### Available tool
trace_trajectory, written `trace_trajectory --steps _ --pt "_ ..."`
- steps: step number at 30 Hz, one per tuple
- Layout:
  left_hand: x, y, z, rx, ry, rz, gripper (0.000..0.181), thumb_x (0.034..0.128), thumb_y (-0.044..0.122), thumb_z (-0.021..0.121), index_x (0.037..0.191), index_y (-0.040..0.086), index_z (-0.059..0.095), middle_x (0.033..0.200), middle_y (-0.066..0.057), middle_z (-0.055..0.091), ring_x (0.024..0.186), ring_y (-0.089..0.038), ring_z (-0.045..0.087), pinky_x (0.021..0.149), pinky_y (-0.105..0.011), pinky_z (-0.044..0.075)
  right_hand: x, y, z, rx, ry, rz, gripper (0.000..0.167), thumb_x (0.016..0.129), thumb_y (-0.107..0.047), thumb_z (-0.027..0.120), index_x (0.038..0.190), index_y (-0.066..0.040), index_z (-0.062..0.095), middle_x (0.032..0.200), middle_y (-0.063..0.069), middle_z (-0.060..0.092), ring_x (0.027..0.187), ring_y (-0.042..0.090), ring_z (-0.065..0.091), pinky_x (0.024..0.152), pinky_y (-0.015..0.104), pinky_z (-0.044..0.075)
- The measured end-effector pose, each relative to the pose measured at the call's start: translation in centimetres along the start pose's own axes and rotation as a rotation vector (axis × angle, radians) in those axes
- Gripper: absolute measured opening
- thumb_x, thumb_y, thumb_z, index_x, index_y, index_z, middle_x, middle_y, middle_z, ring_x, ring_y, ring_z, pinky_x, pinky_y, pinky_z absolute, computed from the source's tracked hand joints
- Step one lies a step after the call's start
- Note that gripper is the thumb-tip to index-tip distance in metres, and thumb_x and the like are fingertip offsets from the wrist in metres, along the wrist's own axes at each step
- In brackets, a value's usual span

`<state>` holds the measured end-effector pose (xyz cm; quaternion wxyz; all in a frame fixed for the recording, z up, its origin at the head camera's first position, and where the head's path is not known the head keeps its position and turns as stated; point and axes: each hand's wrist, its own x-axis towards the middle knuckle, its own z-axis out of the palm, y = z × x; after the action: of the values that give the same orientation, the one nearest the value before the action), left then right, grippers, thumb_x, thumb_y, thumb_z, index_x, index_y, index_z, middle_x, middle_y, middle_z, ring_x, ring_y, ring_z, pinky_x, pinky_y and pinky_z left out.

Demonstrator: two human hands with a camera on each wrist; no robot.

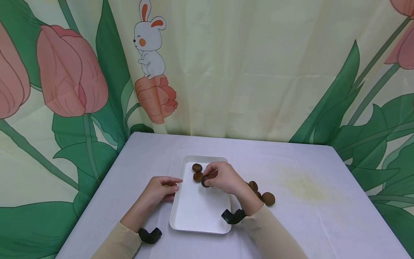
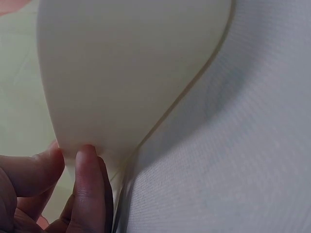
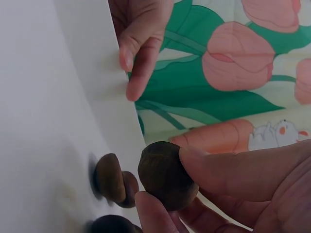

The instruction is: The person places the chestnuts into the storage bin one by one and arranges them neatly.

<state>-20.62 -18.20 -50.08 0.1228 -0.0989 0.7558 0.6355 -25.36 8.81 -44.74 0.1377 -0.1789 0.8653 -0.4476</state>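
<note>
A white rectangular tray (image 1: 200, 212) lies on the table. Thumb and fingertips of my right hand (image 1: 224, 176) pinch a brown chestnut (image 3: 165, 174) over the tray's upper part. Close by in the tray are two chestnuts (image 1: 197, 172), one behind the other. The right wrist view shows another dark chestnut (image 3: 111, 224) at its bottom edge, which my hand hides in the head view. At the tray's left side, my left hand (image 1: 163, 187) touches the rim with fairly straight fingers; its fingertips (image 2: 87, 165) rest against the outer wall.
Several more chestnuts (image 1: 268, 198) lie on the table to the right of the tray, partly covered by my right forearm. A white cloth (image 1: 310, 223) covers the table. Behind its far edge hangs a curtain (image 1: 242, 72) printed with tulips and a rabbit.
</note>
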Motion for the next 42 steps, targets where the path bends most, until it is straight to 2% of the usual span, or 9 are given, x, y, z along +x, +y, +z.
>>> trace_trajectory --steps 6,11,17,27,42 --pt "0.0 0.0 0.0 -0.002 -0.006 0.002 0.029 0.0949 0.002 0.079 0.124 0.003 0.08 0.114 -0.017 0.078 0.078 -0.015 0.075 0.07 -0.031 0.067 0.7 -0.6 1.0 -0.014 -0.026 -0.038 0.018 0.084 -0.003 0.086 0.096 -0.014 0.08 0.095 0.0 0.077 0.083 0.014 0.071 0.07 0.028 0.057" --pt "0.0 0.0 0.0 -0.004 -0.003 -0.007 0.029 0.0952 0.002 0.079 0.124 0.004 0.08 0.113 -0.016 0.077 0.077 -0.015 0.074 0.071 -0.031 0.067 1.2 -0.9 1.8 -0.083 -0.033 -0.044 0.018 0.081 -0.006 0.09 0.093 -0.016 0.081 0.093 -0.002 0.077 0.078 0.011 0.069 0.067 0.027 0.057" --pt "0.0 0.1 0.0 -0.016 0.007 -0.012 0.028 0.0956 0.001 0.078 0.124 0.003 0.08 0.113 -0.016 0.077 0.076 -0.016 0.075 0.071 -0.032 0.068 1.6 -0.6 2.7 -0.116 -0.036 -0.027 0.02 0.079 -0.004 0.09 0.092 -0.017 0.081 0.087 -0.004 0.075 0.076 0.01 0.066 0.067 0.026 0.055" --pt "-0.3 0.1 0.1 -0.019 -0.006 0.004 0.031 0.095 0.001 0.079 0.126 0.001 0.078 0.115 -0.02 0.076 0.077 -0.016 0.076 0.07 -0.032 0.067 1.7 -0.7 4.0 -0.237 -0.024 -0.069 0.022 0.077 0.001 0.09 0.086 -0.015 0.079 0.074 -0.007 0.069 0.074 0.008 0.059 0.068 0.024 0.051" --pt "-0.3 0.0 0.0 -0.012 -0.006 0.004 0.031 0.0947 0.002 0.079 0.125 0.001 0.079 0.118 -0.02 0.076 0.078 -0.015 0.075 0.069 -0.032 0.067 1.5 -0.6 4.5 -0.308 0.03 -0.085 0.02 0.081 0.001 0.086 0.09 -0.014 0.079 0.082 -0.003 0.074 0.08 0.012 0.061 0.074 0.027 0.053"
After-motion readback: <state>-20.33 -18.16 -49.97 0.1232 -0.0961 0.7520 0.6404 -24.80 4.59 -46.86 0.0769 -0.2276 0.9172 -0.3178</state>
